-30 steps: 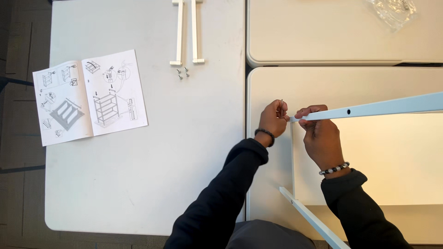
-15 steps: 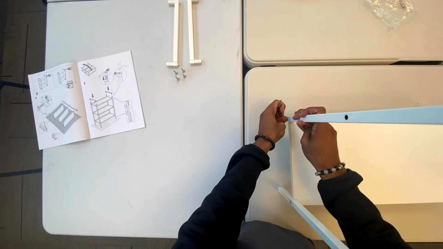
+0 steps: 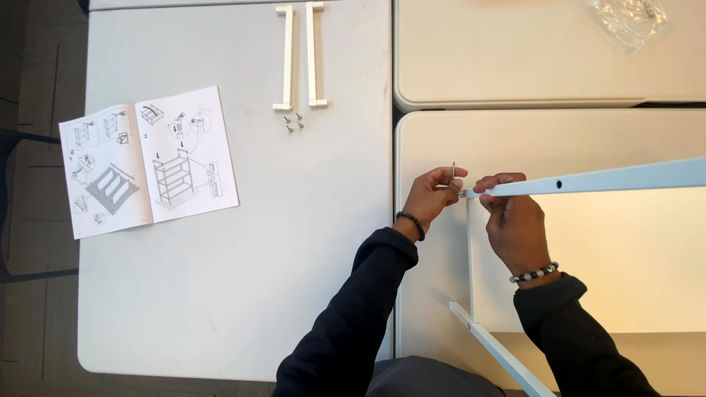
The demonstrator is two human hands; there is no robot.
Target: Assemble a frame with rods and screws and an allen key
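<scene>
A long white rail (image 3: 610,179) with a small hole runs from the right edge to the middle of the view. My right hand (image 3: 513,220) grips its left end. My left hand (image 3: 432,192) pinches a small metal hex key (image 3: 453,173) that stands upright at that same end. A thin white rod (image 3: 470,257) drops from the rail's end to a second white rail (image 3: 500,351) near my body. Both sleeves are black. There is a bead bracelet on each wrist.
An open instruction booklet (image 3: 147,162) lies on the left grey table (image 3: 243,294). Two short white bars (image 3: 300,55) and two small screws (image 3: 293,122) lie at its far edge. A clear plastic bag (image 3: 629,20) rests on the far right table. A gap separates the tables.
Both hands stay at the rail's left end. The hex key's handle now points up beside my left fingers. The far end of the rail sits a little lower in the view.
</scene>
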